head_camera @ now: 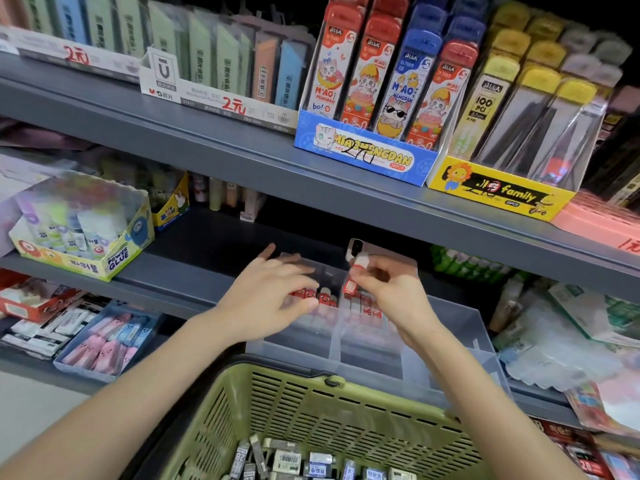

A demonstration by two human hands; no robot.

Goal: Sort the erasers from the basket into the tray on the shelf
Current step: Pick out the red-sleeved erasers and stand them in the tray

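Erasers [311,460] lie in a loose heap at the bottom of the green basket [221,410], which sits low in the view just in front of the clear plastic tray [460,327] on the shelf [180,268]; the sorting looks well begun but far from done. Two short rows of red-sleeved erasers [323,297] already stand side by side in the tray's rear compartments, one row on each side of the middle divider; the front compartments [370,355] show nothing in them, as far as the blur allows.

Over the rear left row the left hand [273,292] is spread wide, thumb lifted, fingers reaching down onto the standing pieces; it seems to steady or straighten them and grips nothing that can be made out. At the divider the right hand [391,289] is drawn narrow, thumb and forefinger pinching a red-and-white eraser [350,287] held upright just above the rear right row; judged from this, one more piece is about to join that row.

Many pieces remain in the basket, several of them grey or white-wrapped; whether all of them belong in this tray cannot be told.
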